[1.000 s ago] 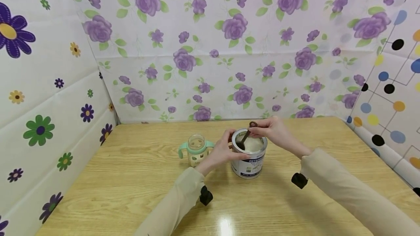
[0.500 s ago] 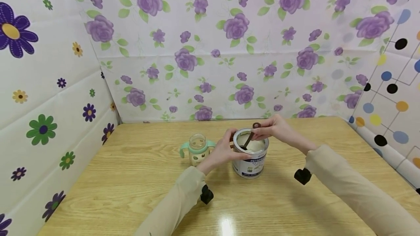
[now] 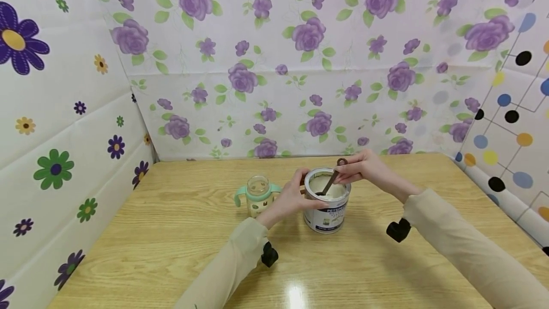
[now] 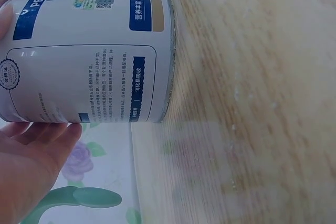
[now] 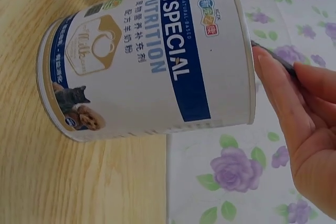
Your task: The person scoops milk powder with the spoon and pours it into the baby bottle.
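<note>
A white and blue milk powder tin [image 3: 327, 216] stands upright on the wooden table with its top uncovered. Pale powder [image 3: 330, 187] shows inside, below the rim. My left hand [image 3: 288, 201] grips the tin around its left side near the top. Between thumb and fingers, my right hand [image 3: 363, 169] pinches the handle of a brown scoop [image 3: 331, 181]. The scoop slants to the right, and its lower end is in the tin at the powder, partly hidden. On the right wrist view, the tin's label [image 5: 178, 51] reads PETSPECIAL NUTRITION.
Just left of the tin, partly behind my left hand, a lidless clear baby bottle [image 3: 258, 198] with mint-green handles stands on the table [image 3: 184, 232]. Flower-patterned cloth [image 3: 240, 108] rises behind the table, with more patterned cloth at both sides.
My right hand has shifted slightly to the right, and the scoop handle leans further that way, its lower end still in the tin. My left hand keeps its grip on the tin.
</note>
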Available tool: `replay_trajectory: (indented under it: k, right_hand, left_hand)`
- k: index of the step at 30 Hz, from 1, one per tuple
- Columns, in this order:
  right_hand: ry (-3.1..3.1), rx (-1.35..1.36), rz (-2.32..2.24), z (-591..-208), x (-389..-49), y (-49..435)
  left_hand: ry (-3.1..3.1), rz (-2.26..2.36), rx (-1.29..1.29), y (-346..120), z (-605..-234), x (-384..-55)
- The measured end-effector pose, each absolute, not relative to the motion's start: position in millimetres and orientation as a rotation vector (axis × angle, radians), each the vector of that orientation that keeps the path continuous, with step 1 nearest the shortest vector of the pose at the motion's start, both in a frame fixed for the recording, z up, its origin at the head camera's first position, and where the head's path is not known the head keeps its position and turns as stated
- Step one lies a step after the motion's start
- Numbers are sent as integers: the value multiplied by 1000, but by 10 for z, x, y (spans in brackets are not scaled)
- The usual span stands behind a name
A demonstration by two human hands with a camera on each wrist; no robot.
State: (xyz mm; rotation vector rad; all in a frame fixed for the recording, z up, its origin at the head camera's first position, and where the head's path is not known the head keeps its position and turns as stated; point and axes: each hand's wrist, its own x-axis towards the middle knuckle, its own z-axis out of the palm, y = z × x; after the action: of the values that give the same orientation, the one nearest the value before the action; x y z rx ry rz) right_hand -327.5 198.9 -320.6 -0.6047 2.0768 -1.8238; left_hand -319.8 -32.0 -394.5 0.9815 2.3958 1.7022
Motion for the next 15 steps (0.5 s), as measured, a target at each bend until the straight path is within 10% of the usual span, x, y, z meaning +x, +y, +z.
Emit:
replay_trajectory:
  k: [15]
  right_hand:
    - [2090,-353,-1940,-3228,-3231,1926]
  left_hand:
    - [2400,1707,985,-314,-3960,-3206]
